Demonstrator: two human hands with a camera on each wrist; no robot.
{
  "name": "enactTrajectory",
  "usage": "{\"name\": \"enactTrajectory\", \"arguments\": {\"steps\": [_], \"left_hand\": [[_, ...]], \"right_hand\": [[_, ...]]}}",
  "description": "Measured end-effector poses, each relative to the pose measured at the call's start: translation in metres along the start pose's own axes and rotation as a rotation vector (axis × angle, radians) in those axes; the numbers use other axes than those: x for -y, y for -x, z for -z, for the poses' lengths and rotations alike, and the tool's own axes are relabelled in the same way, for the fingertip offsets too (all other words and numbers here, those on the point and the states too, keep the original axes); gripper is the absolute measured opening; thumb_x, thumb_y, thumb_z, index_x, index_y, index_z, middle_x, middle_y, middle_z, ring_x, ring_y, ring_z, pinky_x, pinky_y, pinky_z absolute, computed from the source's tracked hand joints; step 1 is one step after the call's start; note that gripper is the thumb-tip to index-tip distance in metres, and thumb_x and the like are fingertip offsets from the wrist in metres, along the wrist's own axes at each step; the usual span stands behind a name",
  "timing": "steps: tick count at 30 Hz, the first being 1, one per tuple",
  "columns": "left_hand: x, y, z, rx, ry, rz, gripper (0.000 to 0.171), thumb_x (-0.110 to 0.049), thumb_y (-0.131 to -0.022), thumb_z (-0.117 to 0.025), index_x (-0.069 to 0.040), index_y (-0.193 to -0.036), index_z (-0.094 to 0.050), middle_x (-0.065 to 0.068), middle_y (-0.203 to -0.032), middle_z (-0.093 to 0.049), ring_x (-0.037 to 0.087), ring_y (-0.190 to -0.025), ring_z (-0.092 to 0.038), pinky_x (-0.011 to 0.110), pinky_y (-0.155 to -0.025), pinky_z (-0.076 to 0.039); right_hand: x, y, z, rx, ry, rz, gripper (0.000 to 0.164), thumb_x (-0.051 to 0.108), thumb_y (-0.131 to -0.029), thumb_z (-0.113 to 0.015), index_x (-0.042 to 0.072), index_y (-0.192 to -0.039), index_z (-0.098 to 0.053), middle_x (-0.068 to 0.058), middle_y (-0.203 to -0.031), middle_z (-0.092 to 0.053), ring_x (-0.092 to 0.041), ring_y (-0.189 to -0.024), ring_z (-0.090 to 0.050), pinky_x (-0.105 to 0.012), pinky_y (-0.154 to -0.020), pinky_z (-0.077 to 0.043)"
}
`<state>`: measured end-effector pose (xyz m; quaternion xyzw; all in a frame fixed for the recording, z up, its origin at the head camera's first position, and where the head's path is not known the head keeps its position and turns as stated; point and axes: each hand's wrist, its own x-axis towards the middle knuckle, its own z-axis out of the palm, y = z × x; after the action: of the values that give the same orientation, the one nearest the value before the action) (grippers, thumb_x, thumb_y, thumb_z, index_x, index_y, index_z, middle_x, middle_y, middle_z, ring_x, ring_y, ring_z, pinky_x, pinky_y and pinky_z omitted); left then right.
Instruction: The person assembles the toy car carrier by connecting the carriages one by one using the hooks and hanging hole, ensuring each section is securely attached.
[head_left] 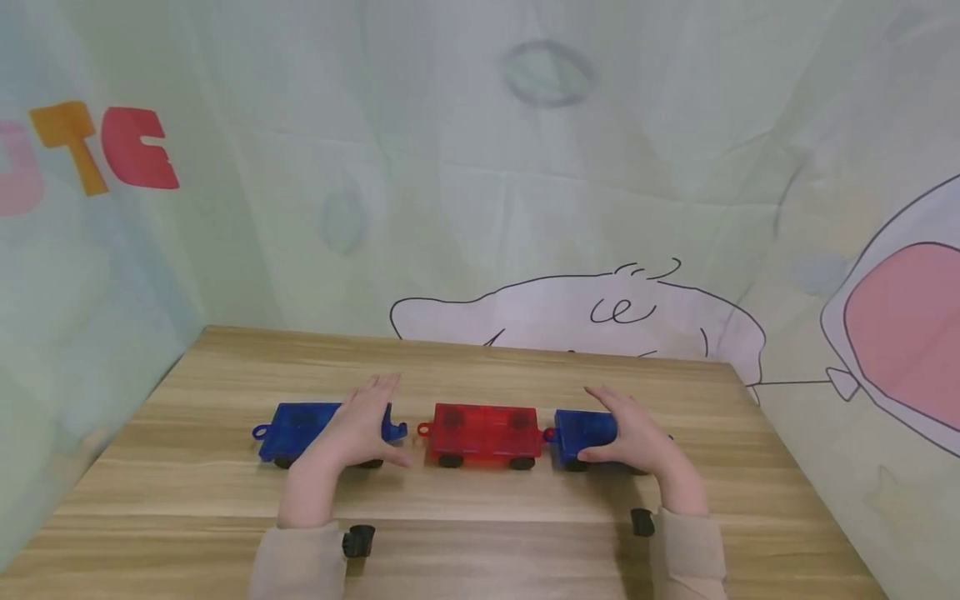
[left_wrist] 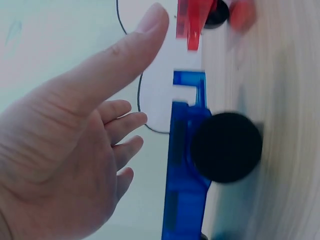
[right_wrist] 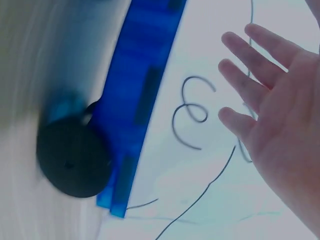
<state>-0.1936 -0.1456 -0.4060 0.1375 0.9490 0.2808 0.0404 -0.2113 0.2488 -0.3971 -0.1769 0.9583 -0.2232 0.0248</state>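
Three toy train cars stand in a row on the wooden table: a blue one (head_left: 288, 429) at left, a red one (head_left: 483, 433) in the middle and another blue one (head_left: 573, 425) at right. My left hand (head_left: 358, 429) hovers above the left blue car with spread fingers, apart from it in the left wrist view. That car's hook (left_wrist: 190, 78) faces the red car's loop (head_left: 424, 429) across a small gap. At the right, the red car's coupling (head_left: 550, 434) meets the blue car. My right hand (head_left: 633, 437) is over the right blue car, fingers extended, holding nothing.
The wooden tabletop (head_left: 480, 533) reaches a back edge against a printed cloth (head_left: 465, 208) with a cartoon drawing. Cloth also hangs at the left and right sides. Black wrist-worn pieces (head_left: 358, 542) sit at both sleeves.
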Motion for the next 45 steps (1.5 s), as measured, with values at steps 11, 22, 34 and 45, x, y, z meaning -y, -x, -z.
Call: {"name": "enactTrajectory", "arguments": {"steps": [11, 22, 34, 45], "left_hand": [[0.024, 0.010, 0.009, -0.014, 0.013, 0.029, 0.124, -0.036, -0.056, -0.094, 0.009, -0.149, -0.025, 0.034, -0.152, -0.030, 0.052, -0.143, -0.020, 0.069, -0.114, -0.012], [0.037, 0.016, 0.013, -0.005, 0.015, 0.039, 0.115, -0.031, -0.053, -0.096, 0.007, -0.144, -0.036, 0.035, -0.150, -0.032, 0.053, -0.142, -0.018, 0.071, -0.113, -0.009], [0.045, 0.015, 0.010, 0.006, 0.064, 0.035, 0.100, -0.026, -0.057, -0.094, 0.002, -0.140, -0.046, 0.036, -0.148, -0.034, 0.054, -0.141, -0.021, 0.070, -0.113, -0.012], [0.051, 0.013, 0.005, -0.001, 0.100, 0.021, 0.095, -0.029, -0.060, -0.093, -0.003, -0.140, -0.049, 0.031, -0.144, -0.044, 0.055, -0.133, -0.034, 0.071, -0.103, -0.033]], "right_hand": [[0.038, -0.017, -0.022, -0.132, 0.069, 0.068, 0.101, 0.038, -0.068, -0.089, -0.001, -0.146, -0.039, -0.023, -0.149, -0.044, -0.044, -0.136, -0.042, -0.062, -0.114, -0.027], [0.075, -0.038, -0.059, -0.035, 0.021, 0.148, 0.104, 0.041, -0.068, -0.088, 0.000, -0.148, -0.037, -0.017, -0.152, -0.042, -0.035, -0.141, -0.039, -0.055, -0.119, -0.025], [0.086, -0.049, -0.072, 0.081, -0.028, 0.170, 0.097, 0.037, -0.070, -0.087, 0.001, -0.147, -0.040, -0.017, -0.149, -0.045, -0.037, -0.138, -0.041, -0.057, -0.114, -0.033], [0.089, -0.054, -0.079, 0.188, -0.068, 0.126, 0.096, 0.038, -0.073, -0.085, 0.008, -0.150, -0.036, -0.013, -0.153, -0.041, -0.033, -0.140, -0.039, -0.054, -0.107, -0.043]]}}
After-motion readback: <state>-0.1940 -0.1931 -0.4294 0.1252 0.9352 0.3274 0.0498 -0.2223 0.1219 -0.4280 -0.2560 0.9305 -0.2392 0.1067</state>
